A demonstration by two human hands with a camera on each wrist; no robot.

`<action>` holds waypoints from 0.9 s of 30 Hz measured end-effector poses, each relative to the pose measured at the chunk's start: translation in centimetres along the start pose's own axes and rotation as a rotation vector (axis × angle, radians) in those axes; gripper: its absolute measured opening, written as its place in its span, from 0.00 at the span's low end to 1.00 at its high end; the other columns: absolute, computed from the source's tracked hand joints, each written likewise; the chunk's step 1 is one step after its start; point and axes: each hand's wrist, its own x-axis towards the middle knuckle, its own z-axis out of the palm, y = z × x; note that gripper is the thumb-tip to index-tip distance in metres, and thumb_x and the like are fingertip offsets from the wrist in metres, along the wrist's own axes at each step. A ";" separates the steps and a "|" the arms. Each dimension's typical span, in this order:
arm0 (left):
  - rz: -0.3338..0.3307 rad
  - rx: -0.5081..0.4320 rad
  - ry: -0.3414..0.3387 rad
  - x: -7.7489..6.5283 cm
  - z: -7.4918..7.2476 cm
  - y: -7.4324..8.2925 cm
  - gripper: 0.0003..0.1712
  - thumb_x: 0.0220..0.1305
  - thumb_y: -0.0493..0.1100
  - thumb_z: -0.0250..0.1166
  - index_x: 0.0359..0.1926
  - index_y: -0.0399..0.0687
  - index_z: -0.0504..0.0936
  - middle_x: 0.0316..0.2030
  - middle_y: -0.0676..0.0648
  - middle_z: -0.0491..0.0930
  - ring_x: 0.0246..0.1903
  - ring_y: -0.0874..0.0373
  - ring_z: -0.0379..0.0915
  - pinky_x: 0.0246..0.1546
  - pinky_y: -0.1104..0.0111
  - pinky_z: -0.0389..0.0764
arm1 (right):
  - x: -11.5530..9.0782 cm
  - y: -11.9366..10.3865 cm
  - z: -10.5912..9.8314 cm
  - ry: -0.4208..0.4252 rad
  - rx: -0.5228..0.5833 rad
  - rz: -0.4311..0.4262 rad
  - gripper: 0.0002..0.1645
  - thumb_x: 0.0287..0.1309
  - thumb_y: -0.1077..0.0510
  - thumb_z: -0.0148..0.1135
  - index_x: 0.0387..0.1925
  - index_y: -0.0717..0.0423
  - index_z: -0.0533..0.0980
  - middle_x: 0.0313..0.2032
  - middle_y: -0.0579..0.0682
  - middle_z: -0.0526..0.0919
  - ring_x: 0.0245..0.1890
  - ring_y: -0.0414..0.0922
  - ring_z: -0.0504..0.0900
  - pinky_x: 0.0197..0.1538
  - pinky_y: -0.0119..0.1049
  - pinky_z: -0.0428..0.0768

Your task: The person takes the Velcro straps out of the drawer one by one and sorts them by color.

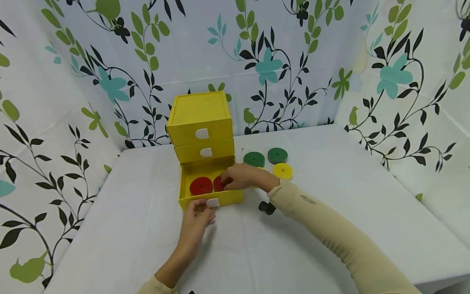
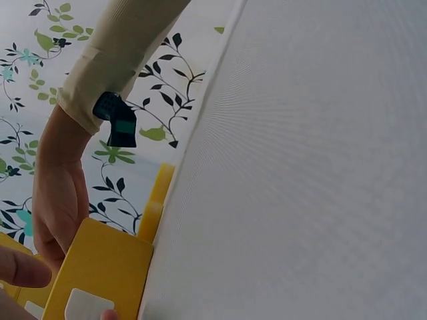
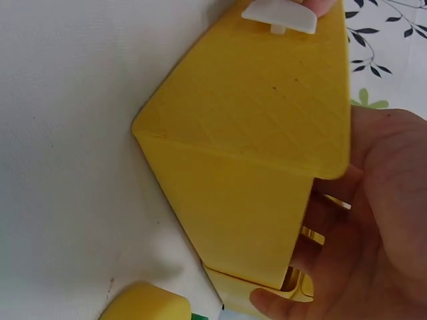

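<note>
A small yellow chest (image 1: 200, 110) of stacked drawers stands on the table, its bottom drawer (image 1: 233, 198) pulled out. One red disc (image 1: 200, 186) lies inside on the left. My right hand (image 1: 240, 177) reaches over the drawer's right side and grips a second red disc (image 1: 218, 184), partly covered by the fingers. In the right wrist view that hand (image 3: 383, 207) bends over the drawer wall, its fingertips hidden inside. My left hand (image 1: 198, 220) holds the drawer front beside its white handle (image 1: 212, 202); one fingertip touches the handle (image 2: 87, 305) in the left wrist view.
Two green discs (image 1: 277, 155) and a yellow disc (image 1: 282, 171) lie right of the chest, with another yellow disc partly behind my right hand. A black device (image 1: 267, 208) sits at the right wrist. Patterned cloth (image 1: 147, 81) hangs behind the white table (image 1: 293, 245).
</note>
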 end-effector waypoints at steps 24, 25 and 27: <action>0.030 0.031 -0.008 0.1 -0.2 -0.1 0.24 0.75 0.38 0.58 0.66 0.35 0.66 0.57 0.34 0.70 0.51 0.44 0.77 0.52 0.69 0.81 | -0.3 0.4 -0.1 0.306 0.062 0.084 0.23 0.54 0.50 0.81 0.47 0.50 0.79 0.44 0.44 0.82 0.46 0.43 0.77 0.48 0.34 0.80; 0.031 0.033 -0.010 0.2 -0.2 -0.2 0.24 0.75 0.38 0.58 0.66 0.35 0.66 0.57 0.34 0.70 0.52 0.43 0.77 0.52 0.68 0.81 | -0.6 0.4 -0.3 0.322 0.074 0.084 0.24 0.53 0.50 0.81 0.47 0.50 0.79 0.45 0.45 0.82 0.46 0.43 0.77 0.48 0.33 0.80; 0.029 0.036 -0.013 0.2 -0.2 -0.1 0.24 0.75 0.38 0.58 0.66 0.35 0.66 0.57 0.34 0.70 0.52 0.43 0.76 0.53 0.68 0.81 | -1.3 0.3 -0.8 0.355 0.097 0.088 0.25 0.53 0.50 0.81 0.48 0.51 0.78 0.46 0.46 0.81 0.47 0.44 0.77 0.48 0.33 0.81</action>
